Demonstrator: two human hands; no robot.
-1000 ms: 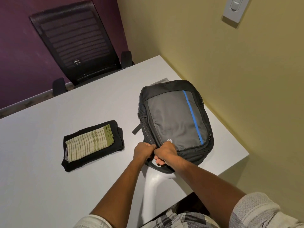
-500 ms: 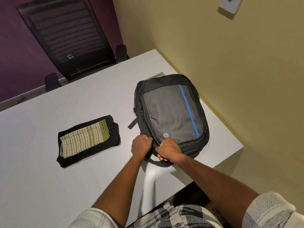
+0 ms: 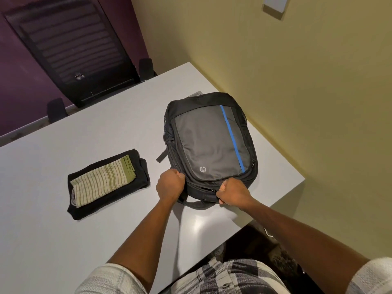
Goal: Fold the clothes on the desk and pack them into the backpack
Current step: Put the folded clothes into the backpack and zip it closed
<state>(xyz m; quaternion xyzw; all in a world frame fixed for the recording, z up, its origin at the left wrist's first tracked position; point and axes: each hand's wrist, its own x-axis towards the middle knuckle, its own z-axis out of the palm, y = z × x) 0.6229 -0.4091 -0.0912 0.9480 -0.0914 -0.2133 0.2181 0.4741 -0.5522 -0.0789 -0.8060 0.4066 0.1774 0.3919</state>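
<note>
The pale grey desk surface (image 3: 63, 240) carries everything, and the grey-and-black fabric backpack with a blue stripe (image 3: 209, 143) lies flat on it, front panel up, near the corner by the yellow wall. Well to the left of the backpack sits the folded stack: a black garment (image 3: 140, 172) with a green-and-cream striped cloth (image 3: 99, 183) on top, neither packed yet. At the backpack's near end, the left hand (image 3: 169, 184) has its grip curled tight on the bag's left corner, and the right hand (image 3: 232, 193) pinches at the zip line near the right corner, probably a zipper pull, though the pull itself is hidden under the fingers. The step in hand looks like unzipping the main compartment. To do it well, the left hand should anchor the fabric taut while the right draws the pull smoothly round the corner, opening wide enough to admit the stack flat.
</note>
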